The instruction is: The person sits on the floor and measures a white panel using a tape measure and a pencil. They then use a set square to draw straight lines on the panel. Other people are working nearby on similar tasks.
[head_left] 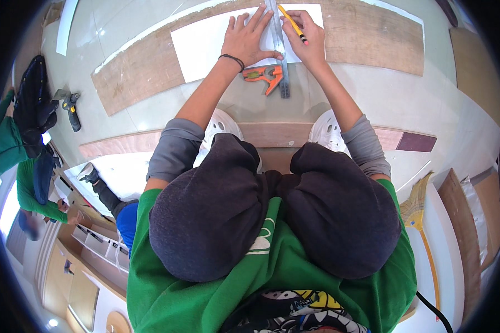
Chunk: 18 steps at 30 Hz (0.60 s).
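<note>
My left hand (247, 40) lies flat with its fingers spread on a white sheet (197, 49). Its thumb and fingertips reach the steel blade (278, 34) of a combination square, pressing along the left edge. The square's orange head (266, 76) sits near the blade's close end, off the sheet's near edge. In my right hand (308, 43) a yellow pencil (293, 25) is pinched, its eraser end toward me and its tip beside the blade's far part. Beneath the sheet is a long brown wooden board (136, 77).
A narrow wooden strip (119, 145) crosses the floor by my white clogs (221, 125). To the left lies a yellow-and-black power tool (71, 110); beyond it, people in green work. A broom (416, 208) and leaning panels (461, 222) stand at right.
</note>
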Each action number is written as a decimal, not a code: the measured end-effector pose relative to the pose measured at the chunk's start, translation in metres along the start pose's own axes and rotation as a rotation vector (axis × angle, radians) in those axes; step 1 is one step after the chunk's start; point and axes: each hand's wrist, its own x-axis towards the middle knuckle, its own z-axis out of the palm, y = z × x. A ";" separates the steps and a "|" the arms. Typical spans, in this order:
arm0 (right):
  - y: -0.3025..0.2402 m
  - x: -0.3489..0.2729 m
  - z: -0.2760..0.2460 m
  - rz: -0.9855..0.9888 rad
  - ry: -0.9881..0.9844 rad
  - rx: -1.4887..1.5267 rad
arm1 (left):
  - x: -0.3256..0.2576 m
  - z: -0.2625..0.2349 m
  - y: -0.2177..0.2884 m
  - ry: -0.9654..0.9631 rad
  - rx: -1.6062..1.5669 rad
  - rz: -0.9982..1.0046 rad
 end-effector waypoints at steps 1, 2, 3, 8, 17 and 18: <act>0.000 0.000 0.000 0.005 0.001 0.004 | 0.001 0.000 0.000 -0.035 -0.006 -0.013; 0.000 0.001 0.000 0.003 0.001 -0.001 | 0.001 -0.001 0.000 -0.038 -0.004 -0.011; 0.000 0.001 0.000 0.002 0.000 -0.005 | 0.001 -0.002 0.000 -0.042 -0.002 -0.010; 0.001 0.004 0.000 -0.034 -0.012 -0.031 | 0.002 -0.005 0.001 -0.042 -0.014 -0.006; 0.000 -0.011 -0.021 -0.036 -0.200 -0.246 | -0.001 -0.007 0.003 -0.077 -0.014 -0.029; -0.002 -0.029 -0.029 -0.035 -0.240 -0.272 | -0.001 -0.006 0.003 -0.077 -0.011 -0.022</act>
